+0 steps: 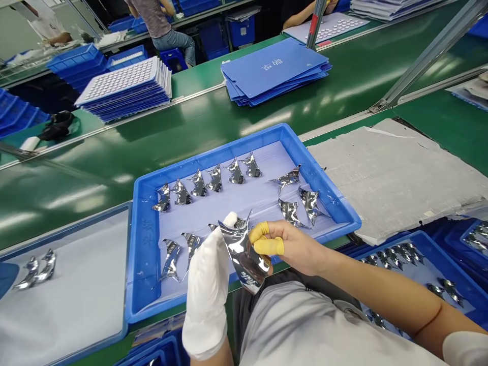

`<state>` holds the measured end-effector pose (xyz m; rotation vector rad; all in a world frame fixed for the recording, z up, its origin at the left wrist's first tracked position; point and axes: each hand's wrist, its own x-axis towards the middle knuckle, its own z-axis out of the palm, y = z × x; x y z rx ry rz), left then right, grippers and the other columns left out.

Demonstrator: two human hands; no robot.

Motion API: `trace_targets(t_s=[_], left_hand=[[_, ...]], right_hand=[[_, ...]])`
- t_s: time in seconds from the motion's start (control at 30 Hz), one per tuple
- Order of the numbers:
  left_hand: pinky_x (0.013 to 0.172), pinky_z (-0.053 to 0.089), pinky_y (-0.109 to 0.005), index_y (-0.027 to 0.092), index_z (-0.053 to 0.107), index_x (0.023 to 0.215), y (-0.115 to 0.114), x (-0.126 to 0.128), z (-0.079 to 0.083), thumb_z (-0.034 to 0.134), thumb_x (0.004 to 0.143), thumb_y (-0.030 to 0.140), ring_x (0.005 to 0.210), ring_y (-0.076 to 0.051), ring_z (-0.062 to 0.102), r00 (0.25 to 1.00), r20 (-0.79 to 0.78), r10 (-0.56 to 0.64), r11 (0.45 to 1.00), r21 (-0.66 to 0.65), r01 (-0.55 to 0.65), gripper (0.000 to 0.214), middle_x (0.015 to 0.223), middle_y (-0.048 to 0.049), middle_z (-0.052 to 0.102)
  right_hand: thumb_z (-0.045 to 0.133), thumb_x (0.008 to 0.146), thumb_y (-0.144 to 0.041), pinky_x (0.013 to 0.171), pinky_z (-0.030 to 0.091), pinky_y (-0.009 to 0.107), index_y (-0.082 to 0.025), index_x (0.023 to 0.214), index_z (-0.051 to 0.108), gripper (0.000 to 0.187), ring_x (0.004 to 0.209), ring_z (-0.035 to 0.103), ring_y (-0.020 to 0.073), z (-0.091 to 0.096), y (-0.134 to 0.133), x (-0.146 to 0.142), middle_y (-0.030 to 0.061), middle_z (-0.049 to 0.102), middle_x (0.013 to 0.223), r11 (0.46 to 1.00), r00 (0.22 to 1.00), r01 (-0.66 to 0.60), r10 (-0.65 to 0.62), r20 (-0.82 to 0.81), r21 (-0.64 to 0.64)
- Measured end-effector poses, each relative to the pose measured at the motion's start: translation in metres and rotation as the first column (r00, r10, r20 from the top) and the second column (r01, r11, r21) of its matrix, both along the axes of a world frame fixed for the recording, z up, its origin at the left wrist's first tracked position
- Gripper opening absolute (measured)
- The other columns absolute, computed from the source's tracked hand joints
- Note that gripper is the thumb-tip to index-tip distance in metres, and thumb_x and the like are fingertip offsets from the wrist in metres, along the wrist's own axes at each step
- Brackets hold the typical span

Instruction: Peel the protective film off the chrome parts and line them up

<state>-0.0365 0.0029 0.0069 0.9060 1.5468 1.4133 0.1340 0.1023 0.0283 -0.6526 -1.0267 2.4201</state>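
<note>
My left hand (209, 282), in a white glove, grips the left edge of a shiny chrome part (246, 256) with curved, pointed corners. At its right edge, my right hand (282, 244) pinches the same part; yellow finger covers sit on the thumb and forefinger. The part is tilted above the near side of a blue tray (209, 158) lined with pale sheet. Inside the tray, a row of similar chrome parts (214, 178) lies along the far side. More chrome parts (310, 203) rest at the right, and others (171, 259) at the near left, partly hidden by my glove.
At left stands another tray (87, 229) with two chrome parts. Grey cardboard (396, 173) lies to the right, above a lower tray (434, 244) of parts. Blue sheets (274, 68) are stacked across the green bench (76, 203). A metal post (423, 61) slants at upper right; people sit beyond.
</note>
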Motion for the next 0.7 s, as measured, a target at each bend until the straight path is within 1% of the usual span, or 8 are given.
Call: trace_targets(t_s=[0.1, 0.13, 0.17, 0.23, 0.3, 0.37, 0.57, 0.7], left_hand=[[0.099, 0.052, -0.045, 0.031, 0.038, 0.15, 0.009, 0.012, 0.024, 0.079, 0.074, 0.043, 0.12, -0.033, 0.059, 0.976, 0.157, -0.151, 0.983, -0.078, 0.164, 0.087, 0.128, -0.0091, 0.064], [0.091, 0.057, -0.042, 0.031, 0.031, 0.152, 0.012, 0.015, 0.031, 0.085, 0.068, 0.037, 0.11, -0.033, 0.065, 0.962, 0.212, -0.173, 0.975, -0.099, 0.197, 0.101, 0.122, -0.0089, 0.067], [0.085, 0.059, -0.039, 0.032, 0.029, 0.153, 0.015, 0.017, 0.035, 0.087, 0.065, 0.032, 0.103, -0.031, 0.068, 0.953, 0.256, -0.164, 0.973, -0.116, 0.199, 0.105, 0.12, -0.0083, 0.068], [0.085, 0.059, -0.035, 0.031, 0.039, 0.149, 0.02, 0.019, 0.039, 0.082, 0.072, 0.03, 0.104, -0.029, 0.068, 0.95, 0.306, -0.067, 0.985, -0.131, 0.111, 0.088, 0.124, -0.0076, 0.066], [0.093, 0.055, -0.034, 0.026, 0.057, 0.135, 0.023, 0.018, 0.037, 0.075, 0.08, 0.033, 0.115, -0.028, 0.063, 0.947, 0.315, 0.053, 0.993, -0.117, -0.016, 0.058, 0.13, -0.008, 0.064], [0.096, 0.053, -0.034, 0.022, 0.067, 0.122, 0.025, 0.018, 0.034, 0.072, 0.082, 0.035, 0.117, -0.027, 0.062, 0.944, 0.308, 0.121, 0.991, -0.099, -0.095, 0.042, 0.126, -0.0087, 0.066], [0.096, 0.051, -0.027, 0.023, 0.07, 0.117, 0.028, 0.024, 0.032, 0.068, 0.086, 0.037, 0.112, -0.02, 0.064, 0.963, 0.21, 0.167, 0.986, -0.056, -0.159, 0.033, 0.121, -0.005, 0.069], [0.084, 0.052, -0.022, 0.021, 0.072, 0.101, 0.034, 0.031, 0.036, 0.068, 0.086, 0.038, 0.092, -0.014, 0.068, 0.962, 0.086, 0.258, 0.966, -0.047, -0.254, 0.023, 0.101, -0.0006, 0.073]], right_hand=[[0.069, 0.078, -0.024, 0.05, 0.046, 0.017, -0.013, 0.076, 0.062, 0.014, 0.049, 0.054, 0.0054, 0.001, 0.0, -0.003, -0.0037, 0.059, 0.063, 1.0, 0.999, 0.025, -0.025, -0.02, -0.012], [0.069, 0.078, -0.024, 0.05, 0.046, 0.017, -0.013, 0.076, 0.062, 0.013, 0.05, 0.053, 0.0054, 0.002, 0.0, -0.004, -0.0037, 0.059, 0.064, 0.999, 0.999, 0.032, -0.033, -0.029, -0.015], [0.069, 0.078, -0.024, 0.049, 0.046, 0.017, -0.013, 0.076, 0.062, 0.013, 0.051, 0.053, 0.0057, 0.002, -0.001, -0.004, -0.0037, 0.059, 0.065, 0.999, 0.998, 0.038, -0.038, -0.039, -0.019], [0.069, 0.077, -0.023, 0.048, 0.046, 0.017, -0.013, 0.076, 0.063, 0.012, 0.052, 0.053, 0.0061, 0.003, -0.001, -0.005, -0.0035, 0.058, 0.066, 0.999, 0.997, 0.045, -0.046, -0.058, -0.029], [0.068, 0.077, -0.022, 0.047, 0.045, 0.017, -0.013, 0.074, 0.062, 0.012, 0.052, 0.053, 0.0061, 0.002, -0.001, -0.005, -0.0035, 0.057, 0.065, 0.998, 0.996, 0.041, -0.044, -0.072, -0.044], [0.067, 0.078, -0.021, 0.048, 0.044, 0.017, -0.013, 0.074, 0.062, 0.01, 0.05, 0.052, 0.0058, 0.001, -0.001, -0.005, -0.0037, 0.057, 0.063, 0.998, 0.996, 0.024, -0.029, -0.089, -0.057], [0.066, 0.079, -0.021, 0.05, 0.045, 0.018, -0.013, 0.075, 0.06, 0.011, 0.048, 0.054, 0.0065, -0.001, -0.002, -0.005, -0.0034, 0.058, 0.06, 0.996, 0.994, 0.004, -0.014, -0.105, -0.088], [0.073, 0.078, -0.03, 0.049, 0.047, 0.019, -0.013, 0.073, 0.056, 0.024, 0.047, 0.056, 0.0082, -0.006, -0.003, -0.008, -0.003, 0.059, 0.058, 0.971, 0.99, -0.035, 0.001, -0.142, -0.237]])
